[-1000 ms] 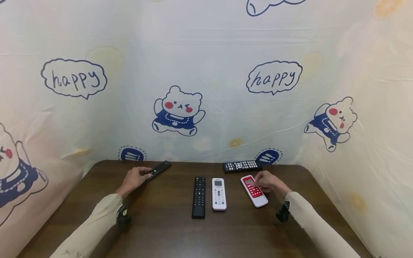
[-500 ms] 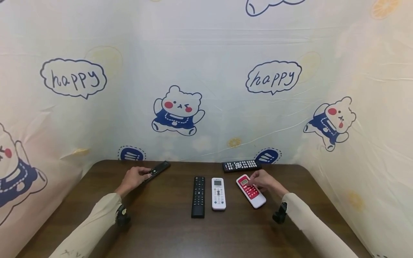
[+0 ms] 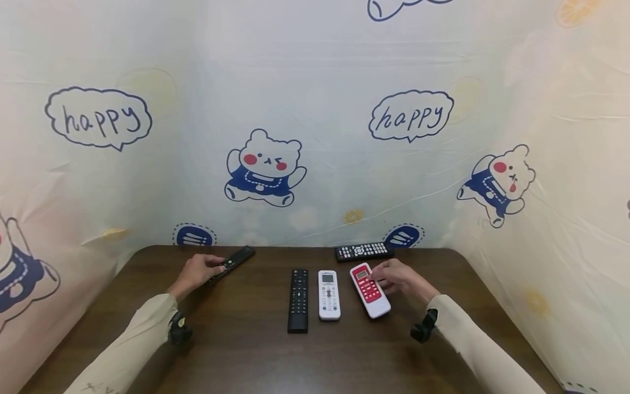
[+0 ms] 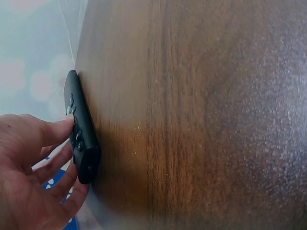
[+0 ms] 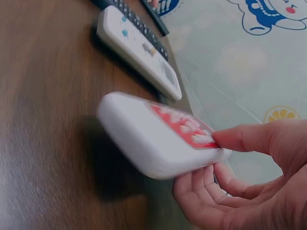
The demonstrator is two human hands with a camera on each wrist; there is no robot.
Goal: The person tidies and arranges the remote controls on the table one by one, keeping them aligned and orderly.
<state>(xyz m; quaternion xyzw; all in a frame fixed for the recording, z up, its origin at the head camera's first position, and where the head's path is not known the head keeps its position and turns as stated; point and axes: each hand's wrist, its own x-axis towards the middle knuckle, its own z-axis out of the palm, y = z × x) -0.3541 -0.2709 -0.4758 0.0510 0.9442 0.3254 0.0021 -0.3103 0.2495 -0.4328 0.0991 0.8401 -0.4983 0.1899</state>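
My left hand (image 3: 197, 272) pinches a slim black remote control (image 3: 239, 257) at the table's far left, its thumb on the button face in the left wrist view and the other fingers along the far side. With thumb on top and fingers beneath, my right hand (image 5: 240, 172) grips a white remote control with a red keypad panel (image 3: 369, 290). A shadow shows under this remote in the right wrist view, its near end raised off the wood. Just left of it lies a white remote with a small screen (image 3: 328, 295), beside a long black remote (image 3: 298, 301).
Another black remote with pale buttons (image 3: 364, 251) lies crosswise at the table's back edge, behind the red-panelled one. The brown wooden table (image 3: 256, 355) meets a printed curtain (image 3: 334, 109) at the back and sides.
My right hand has moved left with the red-panelled remote, bringing it closer to the white remote and turning it more upright. The left hand keeps its hold; the head view has shifted slightly.
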